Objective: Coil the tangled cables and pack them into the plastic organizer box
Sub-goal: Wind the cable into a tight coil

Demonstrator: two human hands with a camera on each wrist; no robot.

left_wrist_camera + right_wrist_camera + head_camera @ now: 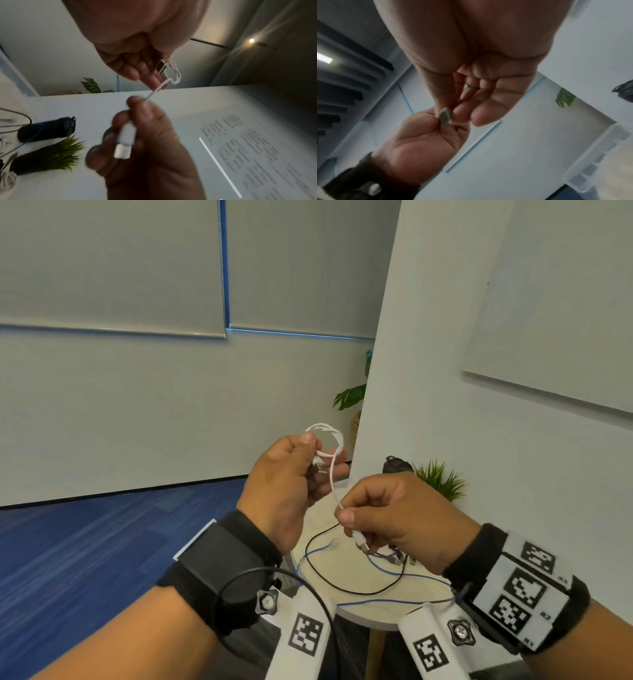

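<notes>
Head view first: the left hand (284, 484) pinches a small coil of the white cable (331, 470) between thumb and fingers (337, 472), raised above the round worktop (359, 609). Just below, the right hand (397, 517) pinches the free end near its USB plug (361, 541). Coiling is in hand, nearly done on this cable, I'd say. Next move: wrap that last tail in. Under the fingers, black cable (346, 585) and blue cable (394, 599) lie loose. The organizer box (597, 159) waits right of the fingers.
</notes>
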